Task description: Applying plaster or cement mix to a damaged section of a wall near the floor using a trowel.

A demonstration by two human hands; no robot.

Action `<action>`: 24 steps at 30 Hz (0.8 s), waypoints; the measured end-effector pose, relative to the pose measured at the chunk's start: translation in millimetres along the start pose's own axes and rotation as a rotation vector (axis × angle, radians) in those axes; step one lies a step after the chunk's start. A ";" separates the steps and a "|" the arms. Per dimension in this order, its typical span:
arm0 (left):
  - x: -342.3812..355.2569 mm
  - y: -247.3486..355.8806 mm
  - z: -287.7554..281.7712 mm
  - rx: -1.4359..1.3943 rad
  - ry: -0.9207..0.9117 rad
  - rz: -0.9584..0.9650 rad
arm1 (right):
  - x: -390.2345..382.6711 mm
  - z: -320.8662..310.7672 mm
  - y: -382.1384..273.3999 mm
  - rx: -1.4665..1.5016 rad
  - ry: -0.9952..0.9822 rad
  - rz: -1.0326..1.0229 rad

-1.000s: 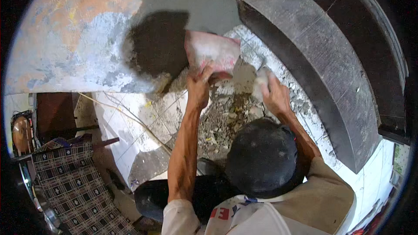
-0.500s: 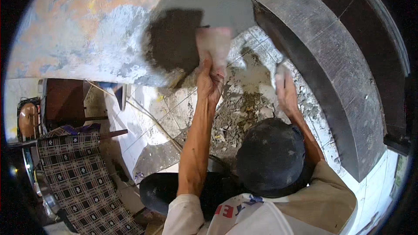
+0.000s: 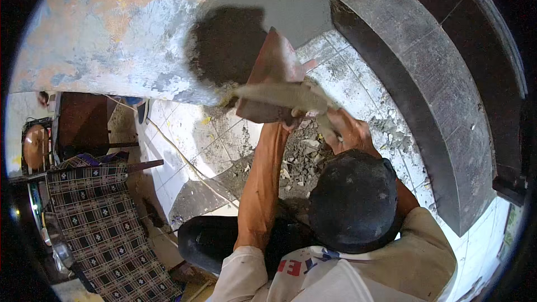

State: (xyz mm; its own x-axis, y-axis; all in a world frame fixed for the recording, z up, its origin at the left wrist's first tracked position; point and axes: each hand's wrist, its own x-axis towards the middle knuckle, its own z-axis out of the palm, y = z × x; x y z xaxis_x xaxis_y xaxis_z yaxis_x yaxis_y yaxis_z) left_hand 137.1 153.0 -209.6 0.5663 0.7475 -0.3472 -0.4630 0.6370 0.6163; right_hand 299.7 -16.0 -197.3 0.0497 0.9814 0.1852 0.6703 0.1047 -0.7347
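Wall (image 3: 112, 50): patchy, a dark wet plaster patch (image 3: 229, 50) near its base.
Floor (image 3: 196, 134): tiled, rubble below the hands.
Board (image 3: 274, 72): reddish, left hand (image 3: 293, 117) fingers gripping its lower edge.
Trowel (image 3: 279, 96): mortar-coated, lying across the board, right hand (image 3: 344, 131) fingers wrapped around the handle.

The left hand (image 3: 291, 117) and right hand (image 3: 347, 131) work in a narrow gap, close against a plastered wall (image 3: 112, 50) ahead. A reddish board (image 3: 277, 64) and a mortar-laden trowel (image 3: 279, 96) fill the space between hands and wall. To the right, a dark curved ledge (image 3: 425, 78) blocks sideways movement. Rubble (image 3: 302, 159) covers the tiled floor (image 3: 184, 134) just below the hands. Leftward the floor lies open up to a patterned chair (image 3: 100, 218) and a dark wooden table (image 3: 84, 123).
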 end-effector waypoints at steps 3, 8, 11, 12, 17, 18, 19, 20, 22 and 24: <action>2.1 -3.1 6.5 0.013 0.014 0.010 | 10.8 -2.6 -7.0 0.020 0.311 0.002; 3.4 1.8 10.3 0.021 0.096 0.107 | 10.2 -8.6 -9.3 0.192 0.065 -0.134; -9.4 14.8 -4.6 0.225 0.295 0.019 | 15.7 -17.4 12.4 0.187 0.031 0.301; -14.2 20.8 -11.1 0.303 0.315 0.030 | 14.6 -23.3 17.8 0.010 0.196 0.220; -24.2 37.1 -29.6 1.049 0.363 0.471 | 17.6 -35.3 55.4 -0.285 0.129 -0.589; -23.3 34.7 -29.0 0.956 0.303 0.464 | 18.4 -34.1 62.6 -0.482 0.194 -0.678; -21.8 34.6 -28.5 0.730 0.293 0.340 | 23.8 -31.7 72.9 -0.406 0.213 -0.379; -21.5 31.5 -26.8 0.573 0.277 0.275 | 24.3 -28.0 80.8 -0.318 0.235 -0.148; -24.3 30.6 -25.4 0.549 0.272 0.130 | 26.3 -19.2 100.5 -0.469 0.320 0.114; -27.9 30.3 -28.1 0.721 0.479 0.049 | 15.4 -6.8 117.1 -0.428 0.148 0.162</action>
State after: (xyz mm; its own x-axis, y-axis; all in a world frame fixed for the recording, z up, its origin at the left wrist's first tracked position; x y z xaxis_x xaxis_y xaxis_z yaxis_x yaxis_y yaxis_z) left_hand 88.1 156.8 -201.1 0.1334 0.8732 -0.4687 0.1578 0.4482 0.8799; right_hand 384.0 10.3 -276.0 0.2628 0.9429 0.2045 0.8884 -0.1538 -0.4325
